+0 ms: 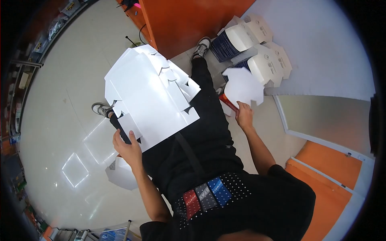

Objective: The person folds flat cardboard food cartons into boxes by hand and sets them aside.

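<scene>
A stack of flat, die-cut white cardboard box blanks (140, 92) lies across my lap, their tabs and flaps spread along the right side. My left hand (129, 149) is at the stack's near left corner, thumb by a flap and fingers apart. Off to the right, my right hand (244, 116) grips a cardboard piece (243, 86) by its near edge. This piece has a white face and a red printed side. Its fingers are partly hidden behind the piece, which is beside my right leg.
Piles of folded cartons (261, 64) with dark blue edges stand on the floor against the wall. An orange cabinet (193, 24) rises ahead. Another white cardboard piece (122, 174) lies on the floor at left. Shelves with goods (30, 76) line the left side.
</scene>
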### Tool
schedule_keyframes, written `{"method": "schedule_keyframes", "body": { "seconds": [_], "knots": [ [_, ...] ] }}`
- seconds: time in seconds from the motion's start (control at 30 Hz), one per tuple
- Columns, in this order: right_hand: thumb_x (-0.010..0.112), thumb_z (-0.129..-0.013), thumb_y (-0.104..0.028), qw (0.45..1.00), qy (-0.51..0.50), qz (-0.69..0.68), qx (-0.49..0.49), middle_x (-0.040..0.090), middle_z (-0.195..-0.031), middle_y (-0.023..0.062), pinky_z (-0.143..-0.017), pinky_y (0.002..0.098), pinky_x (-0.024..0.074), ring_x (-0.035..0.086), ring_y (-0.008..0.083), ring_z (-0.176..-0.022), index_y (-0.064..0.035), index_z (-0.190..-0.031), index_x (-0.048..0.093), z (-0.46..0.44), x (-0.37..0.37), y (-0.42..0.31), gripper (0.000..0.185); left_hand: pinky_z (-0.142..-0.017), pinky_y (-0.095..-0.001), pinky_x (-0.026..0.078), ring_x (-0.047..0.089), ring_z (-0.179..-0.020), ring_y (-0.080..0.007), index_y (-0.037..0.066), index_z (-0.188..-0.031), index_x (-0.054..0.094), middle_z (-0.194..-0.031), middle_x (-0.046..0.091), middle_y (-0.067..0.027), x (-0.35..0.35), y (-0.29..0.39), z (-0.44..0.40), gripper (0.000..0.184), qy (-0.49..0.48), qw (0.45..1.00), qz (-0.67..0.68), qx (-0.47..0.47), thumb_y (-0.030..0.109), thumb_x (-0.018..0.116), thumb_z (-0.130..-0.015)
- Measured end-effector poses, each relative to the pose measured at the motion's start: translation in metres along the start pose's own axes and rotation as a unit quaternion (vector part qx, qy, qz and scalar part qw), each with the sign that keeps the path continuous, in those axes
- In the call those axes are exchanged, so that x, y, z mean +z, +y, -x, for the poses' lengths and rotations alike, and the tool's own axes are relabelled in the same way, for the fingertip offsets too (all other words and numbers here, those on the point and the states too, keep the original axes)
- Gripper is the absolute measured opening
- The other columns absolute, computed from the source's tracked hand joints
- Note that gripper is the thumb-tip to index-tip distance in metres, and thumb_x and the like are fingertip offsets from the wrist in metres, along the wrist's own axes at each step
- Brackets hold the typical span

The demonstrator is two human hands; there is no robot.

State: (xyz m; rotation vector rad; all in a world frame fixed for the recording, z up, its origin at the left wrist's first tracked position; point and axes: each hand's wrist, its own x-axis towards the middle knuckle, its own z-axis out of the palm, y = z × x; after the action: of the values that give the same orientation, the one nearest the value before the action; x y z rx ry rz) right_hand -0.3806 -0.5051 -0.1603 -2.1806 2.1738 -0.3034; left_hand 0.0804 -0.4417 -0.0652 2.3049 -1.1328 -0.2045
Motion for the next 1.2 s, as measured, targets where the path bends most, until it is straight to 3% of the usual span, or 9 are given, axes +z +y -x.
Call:
{"method": "schedule_keyframes", "body": {
  "seconds": [0.07, 0.2, 0.27, 0.37, 0.5, 0.63, 0.87, 1.07, 1.2],
  "knots": [
    [0.067, -0.085, -0.006, 0.999, 0.016, -0.031, 0.024, 0.07, -0.106, 0.014, -0.09, 0.0474, 0.0484, 0.065, 0.034, -0.102, -0.0075, -0.118, 0.066, 0.0, 0.003, -0.001, 0.033, -0.098, -0.044, 0.048, 0.06, -0.113, -0.0368, -0.006, -0.131, 0.058, -0.134, 0.056, -0.0237, 0.0, -0.006, 0.005, 0.047, -0.035, 0.995, 0.05, -0.08, 0.02, 0.07, -0.094],
    [0.068, -0.092, -0.012, 0.969, 0.002, -0.233, 0.077, 0.07, -0.112, 0.0142, -0.097, 0.0422, 0.0484, 0.063, 0.0343, -0.111, -0.0023, -0.118, 0.066, -0.024, -0.011, -0.047, 0.028, -0.09, -0.0402, 0.053, 0.062, -0.11, -0.0343, -0.009, -0.135, 0.056, -0.132, 0.057, -0.024, 0.006, -0.018, 0.013, 0.052, -0.085, 0.991, 0.07, -0.07, 0.02, 0.07, -0.094],
    [0.068, -0.093, -0.014, 0.948, -0.003, -0.312, 0.058, 0.07, -0.114, 0.0143, -0.097, 0.0417, 0.0482, 0.062, 0.0341, -0.113, -0.0013, -0.118, 0.066, -0.039, -0.03, -0.088, 0.028, -0.089, -0.0384, 0.053, 0.062, -0.11, -0.0335, -0.01, -0.135, 0.056, -0.131, 0.058, -0.0239, 0.008, -0.011, 0.018, 0.053, -0.065, 0.992, 0.08, -0.068, 0.02, 0.069, -0.094],
    [0.068, -0.094, -0.02, 0.939, 0.029, -0.332, -0.085, 0.069, -0.112, 0.017, -0.094, 0.0437, 0.0481, 0.062, 0.037, -0.109, -0.0008, -0.118, 0.065, -0.054, -0.039, -0.141, 0.031, -0.093, -0.0397, 0.051, 0.061, -0.114, -0.0382, -0.011, -0.134, 0.057, -0.133, 0.057, -0.0267, 0.009, -0.006, 0.021, 0.051, -0.056, 0.995, 0.061, -0.058, 0.02, 0.068, -0.095],
    [0.065, -0.096, -0.029, 0.955, -0.09, -0.244, -0.141, 0.052, -0.138, 0.0171, -0.097, 0.0491, 0.0439, 0.05, 0.0349, -0.127, 0.0029, -0.136, 0.053, -0.055, -0.053, -0.193, 0.052, -0.099, -0.0427, 0.049, 0.059, -0.121, -0.0406, -0.009, -0.13, 0.06, -0.136, 0.057, -0.0268, 0.016, -0.015, 0.025, 0.047, -0.013, 1.0, 0.002, 0.012, 0.019, 0.069, -0.094],
    [0.065, -0.096, -0.03, 0.953, -0.123, -0.187, -0.204, 0.05, -0.14, 0.0177, -0.096, 0.0496, 0.0432, 0.048, 0.0334, -0.127, 0.0038, -0.141, 0.049, -0.055, -0.052, -0.207, 0.059, -0.108, -0.0461, 0.042, 0.053, -0.127, -0.0431, -0.009, -0.13, 0.06, -0.139, 0.054, -0.0278, 0.014, -0.01, 0.027, 0.048, -0.028, 0.999, 0.015, -0.005, 0.02, 0.069, -0.093],
    [0.07, -0.091, -0.027, 0.956, -0.055, -0.072, -0.279, 0.044, -0.151, 0.0176, -0.096, 0.0519, 0.041, 0.045, 0.0356, -0.132, 0.0043, -0.142, 0.049, -0.046, -0.054, -0.22, 0.064, -0.111, -0.0466, 0.04, 0.056, -0.128, -0.0426, -0.01, -0.131, 0.06, -0.136, 0.06, -0.0278, 0.011, 0.008, 0.028, 0.048, -0.02, 1.0, -0.007, -0.007, 0.022, 0.066, -0.095],
    [0.074, -0.086, -0.02, 0.945, -0.076, -0.117, -0.296, 0.059, -0.127, 0.0182, -0.092, 0.046, 0.0447, 0.053, 0.0331, -0.12, 0.0045, -0.139, 0.052, -0.051, -0.069, -0.233, 0.062, -0.107, -0.0464, 0.044, 0.059, -0.124, -0.0413, -0.008, -0.128, 0.063, -0.133, 0.063, -0.0266, 0.014, 0.004, 0.028, 0.043, 0.0, 0.997, -0.052, 0.056, 0.02, 0.066, -0.095],
    [0.074, -0.084, -0.012, 0.945, -0.098, -0.187, -0.251, 0.066, -0.093, 0.0171, -0.075, 0.0435, 0.0509, 0.064, 0.0325, -0.091, 0.0001, -0.132, 0.057, -0.057, -0.046, -0.234, 0.053, -0.097, -0.0434, 0.05, 0.064, -0.112, -0.0367, -0.006, -0.127, 0.064, -0.12, 0.067, -0.023, 0.01, 0.012, 0.026, 0.042, 0.037, 0.998, -0.014, 0.052, 0.014, 0.071, -0.091]
  ]
}}
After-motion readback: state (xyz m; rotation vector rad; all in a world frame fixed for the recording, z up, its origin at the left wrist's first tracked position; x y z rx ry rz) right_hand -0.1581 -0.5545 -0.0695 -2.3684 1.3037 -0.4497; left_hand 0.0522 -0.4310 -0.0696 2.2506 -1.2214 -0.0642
